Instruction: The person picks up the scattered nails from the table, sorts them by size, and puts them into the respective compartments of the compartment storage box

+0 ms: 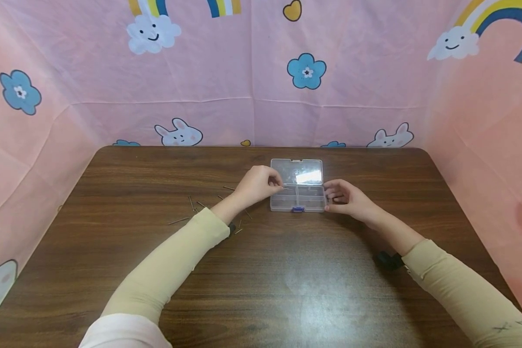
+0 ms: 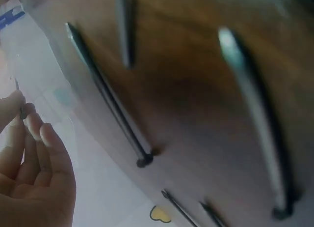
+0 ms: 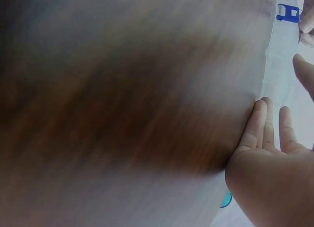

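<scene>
My left hand [image 1: 256, 184] pinches a nail [image 1: 288, 188] between thumb and fingertips, over the left part of a clear plastic box [image 1: 282, 210]. The box stands with its lid [image 1: 285, 170] swung back and a blue latch [image 1: 298, 210] at its front; dividers split it into compartments. At the box's right side is my right hand [image 1: 352, 202], thumb and fingers spread and touching the edge. Loose nails [image 1: 178, 221] lie scattered on the table around my left forearm; the left wrist view shows a nail [image 2: 115, 104] with its head and point up close.
The brown wooden table [image 1: 313, 280] reaches back to a pink patterned cloth [image 1: 217, 72], which also hangs along both sides. Dark wrist devices, such as the one on the right wrist [image 1: 390, 261], sit beneath the forearms.
</scene>
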A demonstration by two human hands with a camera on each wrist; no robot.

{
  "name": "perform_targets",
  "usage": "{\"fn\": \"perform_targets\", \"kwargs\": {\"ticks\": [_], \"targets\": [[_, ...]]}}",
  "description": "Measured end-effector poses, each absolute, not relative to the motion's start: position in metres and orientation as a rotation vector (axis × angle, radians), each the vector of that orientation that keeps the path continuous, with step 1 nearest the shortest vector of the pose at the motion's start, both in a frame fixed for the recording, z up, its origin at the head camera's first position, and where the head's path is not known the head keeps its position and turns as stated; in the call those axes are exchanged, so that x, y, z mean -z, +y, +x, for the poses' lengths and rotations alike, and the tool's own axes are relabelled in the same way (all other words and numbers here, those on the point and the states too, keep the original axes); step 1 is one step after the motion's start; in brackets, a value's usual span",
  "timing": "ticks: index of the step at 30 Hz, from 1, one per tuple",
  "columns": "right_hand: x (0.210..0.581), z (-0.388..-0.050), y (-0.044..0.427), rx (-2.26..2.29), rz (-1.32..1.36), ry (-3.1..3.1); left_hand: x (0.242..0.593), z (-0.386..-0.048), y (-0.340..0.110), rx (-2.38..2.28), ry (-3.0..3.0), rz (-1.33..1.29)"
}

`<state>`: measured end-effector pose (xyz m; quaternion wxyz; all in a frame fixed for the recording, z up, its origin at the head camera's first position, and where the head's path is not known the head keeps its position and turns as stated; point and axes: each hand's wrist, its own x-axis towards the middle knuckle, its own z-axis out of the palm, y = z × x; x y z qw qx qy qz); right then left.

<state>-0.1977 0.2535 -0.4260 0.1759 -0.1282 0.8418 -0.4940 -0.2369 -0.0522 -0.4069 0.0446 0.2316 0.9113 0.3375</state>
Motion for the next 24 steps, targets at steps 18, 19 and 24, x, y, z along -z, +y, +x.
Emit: {"fn": "perform_targets", "kwargs": {"ticks": [18,19,24], "targets": [[0.4256,-0.1973,0.2537,1.391,-0.362,2.38,0.406,-0.2318,-0.0457,-0.873,2.849,0.754],[0.4255,-0.1972,0.2536,1.389,-0.362,2.382,0.4059,-0.2317,-0.0457,-0.868,2.85,0.753],[0.425,-0.1973,0.2528,1.385,-0.362,2.39,0.4057,-0.2319,-0.046,-0.861,2.853,0.758]]}}
